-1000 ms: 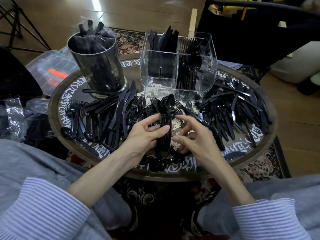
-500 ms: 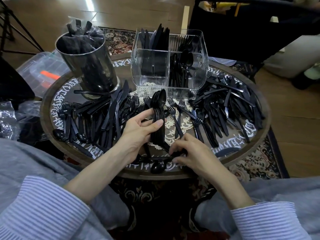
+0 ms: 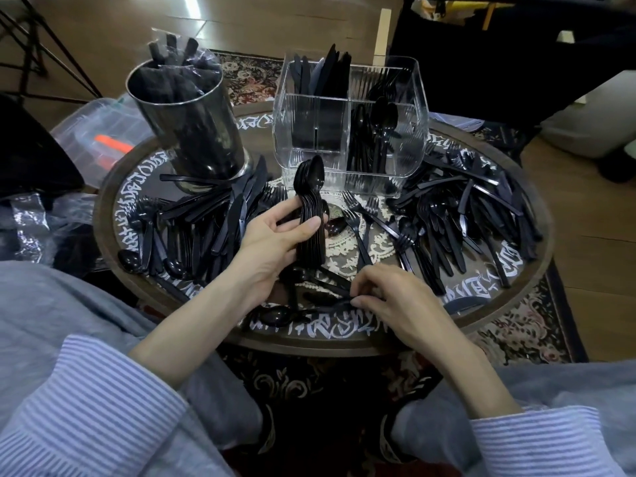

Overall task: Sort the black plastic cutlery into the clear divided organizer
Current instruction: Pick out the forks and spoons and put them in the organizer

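My left hand grips a nested stack of black spoons, bowls pointing up, just in front of the clear divided organizer. The organizer holds knives at the back left, forks at the back right and spoons in the front right compartment; its front left compartment looks bare. My right hand is low near the table's front edge, its fingertips pinching the handle of a loose black spoon that lies flat. Heaps of black knives and forks lie on either side.
A round wooden table with white lettering carries everything. A tall metal cylinder stuffed with bagged cutlery stands at the back left. A lidded plastic box and crumpled bags sit to the left on the floor side. A dark chair stands behind.
My right hand left the spoon stack and dropped to the table's front edge, where it now pinches a loose spoon. My left hand kept the stack, raising it slightly.
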